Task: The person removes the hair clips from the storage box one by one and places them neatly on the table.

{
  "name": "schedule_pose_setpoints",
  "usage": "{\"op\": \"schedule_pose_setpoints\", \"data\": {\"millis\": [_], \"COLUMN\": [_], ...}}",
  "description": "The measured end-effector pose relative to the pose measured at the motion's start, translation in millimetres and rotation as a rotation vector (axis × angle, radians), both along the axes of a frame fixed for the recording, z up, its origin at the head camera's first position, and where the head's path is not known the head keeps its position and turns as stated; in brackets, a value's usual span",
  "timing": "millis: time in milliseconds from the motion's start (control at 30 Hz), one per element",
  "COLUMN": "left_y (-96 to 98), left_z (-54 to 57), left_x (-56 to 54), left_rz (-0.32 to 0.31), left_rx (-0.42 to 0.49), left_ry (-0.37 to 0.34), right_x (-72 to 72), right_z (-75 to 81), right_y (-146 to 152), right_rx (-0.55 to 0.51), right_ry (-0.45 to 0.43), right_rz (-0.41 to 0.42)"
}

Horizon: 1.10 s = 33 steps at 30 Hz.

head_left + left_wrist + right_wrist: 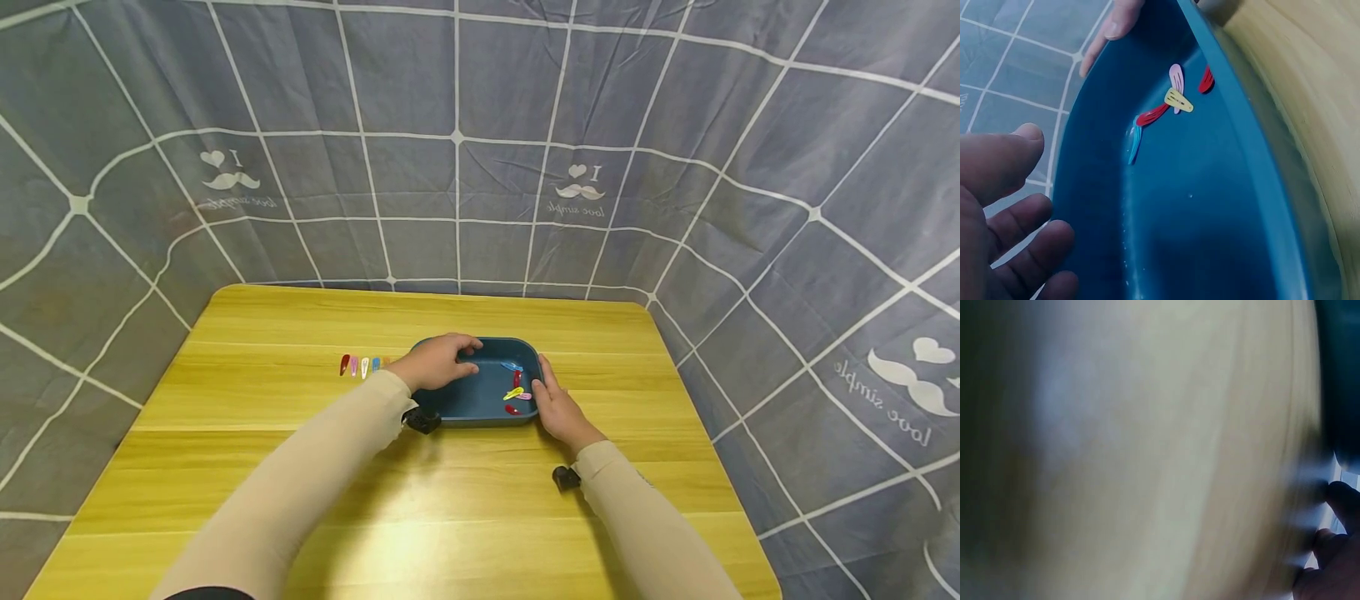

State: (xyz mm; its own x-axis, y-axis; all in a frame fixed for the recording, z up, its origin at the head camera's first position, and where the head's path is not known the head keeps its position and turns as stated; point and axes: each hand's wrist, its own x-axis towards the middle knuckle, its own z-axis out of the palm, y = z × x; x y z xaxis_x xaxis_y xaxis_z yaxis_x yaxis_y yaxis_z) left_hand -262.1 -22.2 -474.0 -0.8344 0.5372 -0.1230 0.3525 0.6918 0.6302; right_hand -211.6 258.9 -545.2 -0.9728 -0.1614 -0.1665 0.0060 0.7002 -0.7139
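Observation:
A dark blue rectangular tray sits on the wooden table. Several snap hair clips lie toward its right end: a blue clip, a red clip, a yellow clip across a pink clip, and another red clip. Above the tray's left part is my left hand, thumb and fingers apart with nothing between them. My right hand holds the tray's right end, thumb at the rim and fingers along the outer side. Only part of that hand shows in the right wrist view.
Left of the tray, a row of snap clips lies on the table: a dark red clip, a pink clip, a white clip, a blue clip and an orange one partly hidden by my left wrist. Grey checked curtains surround the table.

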Motion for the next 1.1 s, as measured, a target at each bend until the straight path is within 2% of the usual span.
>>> {"op": "schedule_pose_setpoints", "data": {"millis": [167,433,867,1100], "left_y": [6.1,13.1,24.9,32.9], "left_z": [-1.2,-6.3,-23.6,-27.4], "left_x": [-2.8,-8.6,-14.9,-14.4], "left_rz": [-0.002,-0.02,0.005,0.006], "left_rx": [-0.014,-0.085,-0.09,-0.104], "left_ry": [-0.042,-0.06,-0.099,-0.106], "right_x": [-0.7,-0.2,0.2,-0.8], "right_z": [-0.8,-1.5,-1.7,-1.4], "right_y": [0.2,0.5,1.2,0.8], "right_rx": [0.016,0.014,0.025,0.027], "right_ry": [0.005,0.017,-0.001,0.003], "right_rz": [0.002,0.006,-0.006,-0.002]}}
